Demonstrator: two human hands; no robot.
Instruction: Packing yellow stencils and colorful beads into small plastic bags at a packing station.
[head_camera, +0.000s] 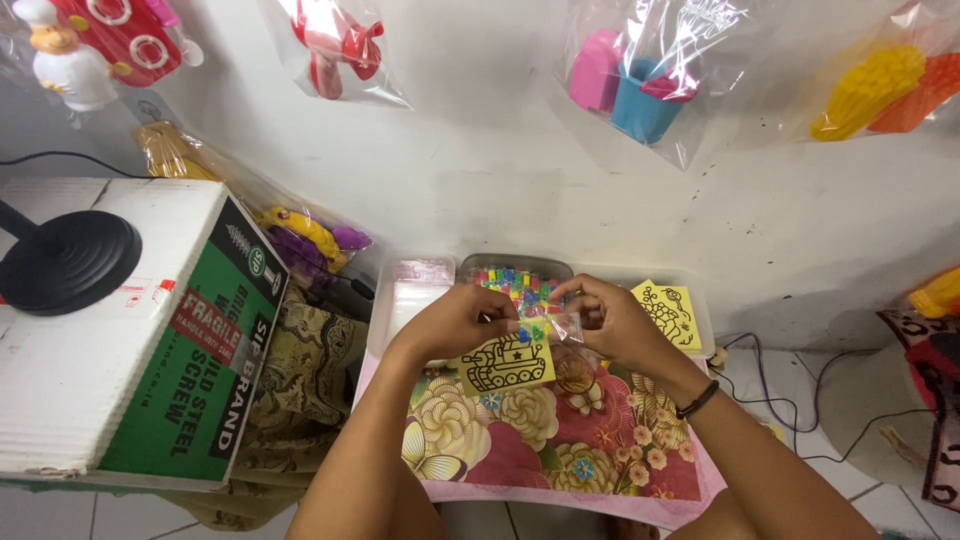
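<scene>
My left hand (455, 322) and my right hand (610, 320) meet over a flowered cloth (545, 440) on my lap. Together they hold a small clear plastic bag (545, 328) with coloured bits inside, and a yellow card with a black tank drawing (508, 362) hangs below my left fingers. Whether the card is inside the bag or only held against it is unclear. A black band circles my right wrist (697, 401).
Behind my hands stands a clear tray (700, 320) holding small coloured pieces (515, 282), a stack of clear bags (418, 290) and another yellow drawing card (670, 310). A cardboard box (130, 340) with a black round stand (65, 262) sits left. Bagged toys hang on the wall.
</scene>
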